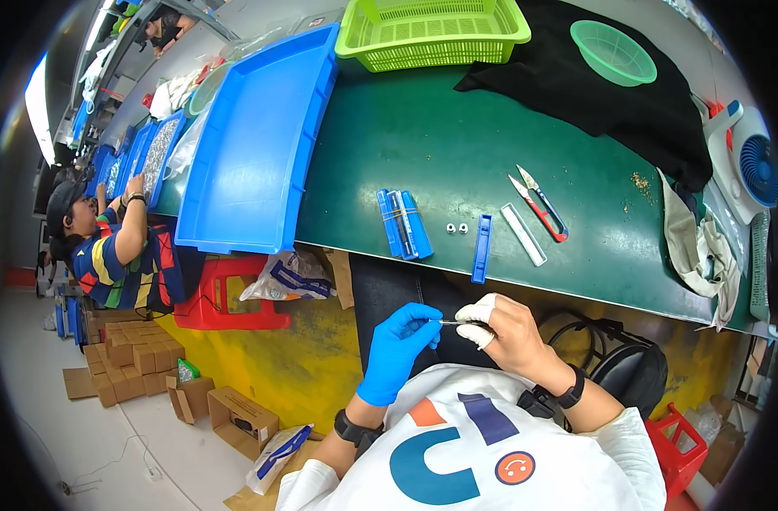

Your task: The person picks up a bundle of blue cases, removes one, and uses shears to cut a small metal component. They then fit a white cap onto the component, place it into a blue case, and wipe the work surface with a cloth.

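Note:
My left hand (397, 345), in a blue glove, pinches one end of a thin, dark, pen-like metal rod (448, 323). My right hand (515, 334), with white finger cots on thumb and finger, closes on its other end. Both hands are in front of the green table's near edge. On the table beyond them lie a narrow blue case (482, 247) and a slim whitish case (524, 235). Two small metal pieces (457, 228) sit left of the blue case. Further left is a banded bundle of blue cases (404, 224). Scissors (542, 204) with red and blue handles lie partly spread.
A large blue tray (251, 140) covers the table's left side. Behind are a lime-green basket (434, 53), black cloth (568, 94) and a green bowl (613, 53). At right stand a fan (754, 162) and crumpled cloth (703, 255). Another person (121, 247) works at far left.

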The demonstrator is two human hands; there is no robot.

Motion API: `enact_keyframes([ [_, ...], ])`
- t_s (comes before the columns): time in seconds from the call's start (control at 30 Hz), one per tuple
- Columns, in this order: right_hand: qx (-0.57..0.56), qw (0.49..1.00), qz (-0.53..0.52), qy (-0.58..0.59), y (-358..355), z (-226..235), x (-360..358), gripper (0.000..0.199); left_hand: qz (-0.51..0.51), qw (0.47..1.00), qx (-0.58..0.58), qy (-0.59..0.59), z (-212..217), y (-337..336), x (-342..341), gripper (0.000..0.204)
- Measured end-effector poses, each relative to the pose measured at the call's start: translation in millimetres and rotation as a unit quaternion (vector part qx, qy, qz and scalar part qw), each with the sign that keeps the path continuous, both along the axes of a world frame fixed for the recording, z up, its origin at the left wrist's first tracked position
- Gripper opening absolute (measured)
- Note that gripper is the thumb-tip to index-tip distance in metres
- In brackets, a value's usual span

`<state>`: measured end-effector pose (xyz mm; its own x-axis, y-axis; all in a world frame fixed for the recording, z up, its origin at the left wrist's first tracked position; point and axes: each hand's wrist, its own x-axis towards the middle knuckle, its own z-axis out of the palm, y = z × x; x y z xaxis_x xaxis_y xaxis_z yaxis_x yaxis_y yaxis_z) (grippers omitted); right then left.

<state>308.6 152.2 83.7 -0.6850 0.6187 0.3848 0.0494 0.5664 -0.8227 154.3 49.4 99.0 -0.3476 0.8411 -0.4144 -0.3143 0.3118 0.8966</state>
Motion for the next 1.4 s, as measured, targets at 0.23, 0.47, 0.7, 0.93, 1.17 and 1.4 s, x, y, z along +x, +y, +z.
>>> enact_keyframes([
  [0.23, -0.038, 0.999, 0.021, -0.012, -0.5, -4.7, -0.7, 0.02, 0.012, 0.999, -0.01, -0.041, -6.4, -2.7, -2.5, 0.012],
  [0.47, 0.077, 0.997, -0.002, 0.016, -0.2, -5.7, -5.0, 0.019, 0.01, 0.999, -0.008, -0.029, -6.0, -1.5, -1.3, 0.012],
  [0.7, 0.024, 0.998, 0.015, -0.048, -0.7, -6.5, -0.5, 0.019, -0.019, 1.0, 0.018, 0.002, -3.3, -0.5, 0.0, 0.012],
  [0.93, -0.017, 0.998, 0.046, -0.037, 0.2, -15.1, 1.6, 0.019, -0.036, 0.998, 0.044, -0.003, -2.5, 0.6, 1.7, 0.014],
  [1.17, 0.052, 0.998, 0.02, -0.025, 0.9, -16.7, -1.3, 0.022, -0.013, 1.0, 0.019, -0.01, -4.0, 0.9, 4.1, 0.014],
  [1.4, 0.061, 0.997, -0.002, -0.047, -2.2, -11.9, 0.6, 0.019, 0.002, 1.0, 0.019, -0.016, -9.0, 0.7, 2.3, 0.014],
])
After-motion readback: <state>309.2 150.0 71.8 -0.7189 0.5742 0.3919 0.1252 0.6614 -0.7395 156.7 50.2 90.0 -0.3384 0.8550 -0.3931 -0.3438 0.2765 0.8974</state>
